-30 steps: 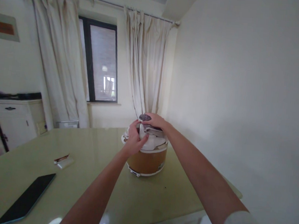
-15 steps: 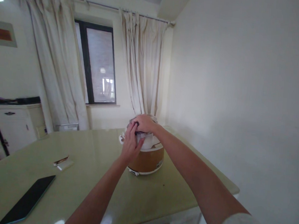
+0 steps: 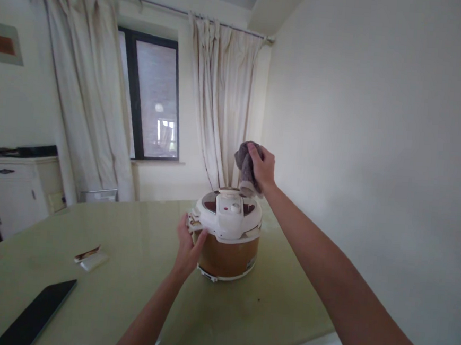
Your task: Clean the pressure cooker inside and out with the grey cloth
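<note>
An electric pressure cooker (image 3: 227, 246) with a white lid and a brown-gold body stands upright on the pale green table. My left hand (image 3: 188, 249) grips the cooker at its left side, the thumb against the front just under the lid rim and the fingers near the side handle. My right hand (image 3: 265, 167) is raised above the lid's right side, closed around a bunched grey cloth (image 3: 247, 163). The cloth hangs down close to the lid; whether it touches cannot be made out.
On the table (image 3: 134, 282) lie a dark flat tablet (image 3: 38, 311) at the front left and a small white packet (image 3: 93, 259) beyond it. A plain wall (image 3: 376, 152) rises along the right side. A white cabinet (image 3: 18, 182) stands at the far left.
Both hands were together on top of the cooker. My right hand has lifted up and right with the cloth, and my left hand has moved down to the cooker's left side, uncovering the lid.
</note>
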`<move>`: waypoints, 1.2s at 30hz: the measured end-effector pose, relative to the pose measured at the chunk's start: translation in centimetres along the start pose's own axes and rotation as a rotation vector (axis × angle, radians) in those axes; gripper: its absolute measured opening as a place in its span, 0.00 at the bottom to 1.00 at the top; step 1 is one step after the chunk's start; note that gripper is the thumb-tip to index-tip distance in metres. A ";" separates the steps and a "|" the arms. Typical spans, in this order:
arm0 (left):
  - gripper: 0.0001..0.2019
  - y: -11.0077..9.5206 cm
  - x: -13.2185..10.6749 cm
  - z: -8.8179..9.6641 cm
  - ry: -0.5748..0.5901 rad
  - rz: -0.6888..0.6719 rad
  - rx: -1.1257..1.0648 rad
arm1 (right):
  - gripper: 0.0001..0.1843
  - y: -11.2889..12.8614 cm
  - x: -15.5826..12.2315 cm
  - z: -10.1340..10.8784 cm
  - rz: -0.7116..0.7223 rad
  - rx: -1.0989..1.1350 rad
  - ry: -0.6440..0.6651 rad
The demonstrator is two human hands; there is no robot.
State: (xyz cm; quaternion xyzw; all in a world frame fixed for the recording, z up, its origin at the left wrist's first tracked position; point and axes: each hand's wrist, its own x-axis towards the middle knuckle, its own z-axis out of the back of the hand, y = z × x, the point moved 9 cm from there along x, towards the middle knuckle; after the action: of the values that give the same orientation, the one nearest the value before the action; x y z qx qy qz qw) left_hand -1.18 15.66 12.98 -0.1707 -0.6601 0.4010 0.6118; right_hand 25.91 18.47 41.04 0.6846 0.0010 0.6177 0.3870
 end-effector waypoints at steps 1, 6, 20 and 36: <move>0.49 0.5 0.1 -0.2 -0.011 0.030 -0.033 | 0.37 0.0 0.0 -1.3 0.027 -0.091 0.113; 0.47 2.0 0.5 -0.9 -0.035 0.148 -0.126 | 0.35 -3.6 -5.5 -10.1 0.041 -0.595 0.885; 0.37 2.9 0.3 -1.2 -0.033 0.135 -0.182 | 0.27 -3.4 -7.2 -12.4 0.475 -0.690 1.030; 0.34 9.0 -3.2 -2.4 0.017 0.252 -0.163 | 0.30 -2.9 -7.8 -11.4 0.561 -0.419 1.119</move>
State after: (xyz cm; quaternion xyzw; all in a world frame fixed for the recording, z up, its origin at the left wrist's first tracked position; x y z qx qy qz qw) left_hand -0.69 19.70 4.05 -0.3045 -0.6587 0.4183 0.5462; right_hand 15.84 22.82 32.21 0.1449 -0.0966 0.9449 0.2774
